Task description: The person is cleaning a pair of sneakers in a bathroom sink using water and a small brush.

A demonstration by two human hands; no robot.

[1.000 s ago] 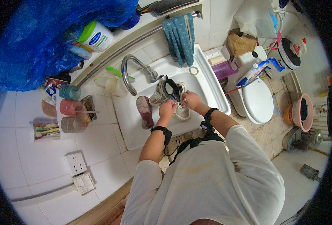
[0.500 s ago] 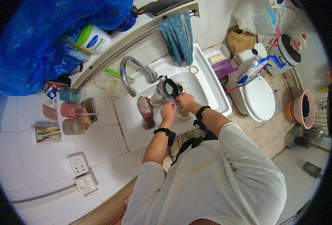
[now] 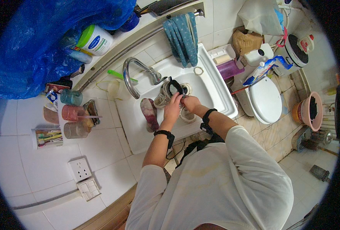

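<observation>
A grey-and-white shoe (image 3: 160,101) with dark lining lies in the white sink (image 3: 212,94). My right hand (image 3: 191,103) is closed, its fingers pinching the dark edge of this shoe's opening. Beside it, my left hand (image 3: 172,109) rests on the near side of the shoe, fingers stretched out toward the opening; their tips are partly hidden. A second pale shoe (image 3: 187,115) is partly covered by my right hand and wrist. Left of the shoes lies a pink-and-maroon insole (image 3: 150,115).
A curved chrome faucet (image 3: 128,74) arches over the sink's left side. A teal towel (image 3: 180,40) hangs from the rail above the basin. On the left wall are several cups (image 3: 73,112). The toilet (image 3: 265,101) stands right of the sink, with a blue-and-white packet (image 3: 265,69) on it.
My left hand has moved up along the shoe, and its fingers have gone from curled to stretched out. The right hand stays at the shoe's opening.
</observation>
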